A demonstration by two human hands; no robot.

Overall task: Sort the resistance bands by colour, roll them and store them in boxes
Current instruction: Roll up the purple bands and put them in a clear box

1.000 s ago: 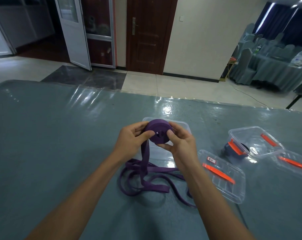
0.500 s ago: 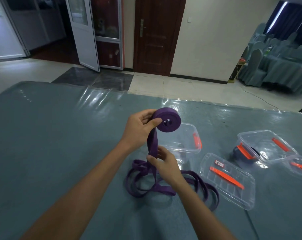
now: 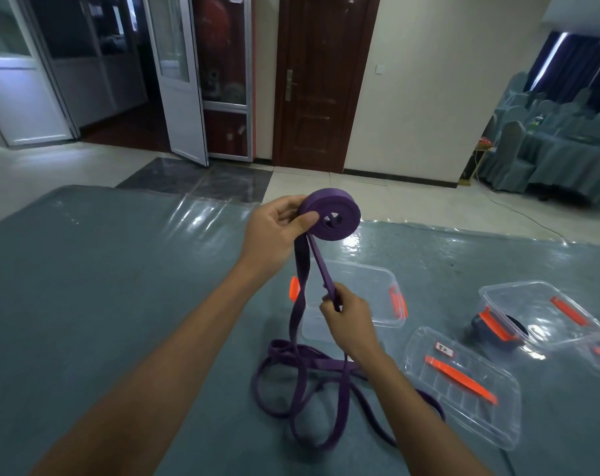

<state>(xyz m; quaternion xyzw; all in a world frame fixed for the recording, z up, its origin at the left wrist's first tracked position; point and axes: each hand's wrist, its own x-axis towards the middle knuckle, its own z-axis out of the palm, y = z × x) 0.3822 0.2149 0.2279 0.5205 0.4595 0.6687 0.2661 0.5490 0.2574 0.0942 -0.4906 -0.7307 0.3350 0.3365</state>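
Coiled purple band (image 3: 332, 218) gripped by left hand (image 3: 274, 231); right hand (image 3: 350, 317) pinches its flat tail (image 3: 320, 266).

Bare forearms (image 3: 161, 359) run to the frame's edge (left hand (image 3: 274, 231), right hand (image 3: 350, 317) equally bare)

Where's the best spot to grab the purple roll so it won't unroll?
Probably pinch the roll across its flat faces, coming from its free right side. The left hand pinches the left edge that way, thumb on the face. Squeezing the coils flat should keep them from springing loose.
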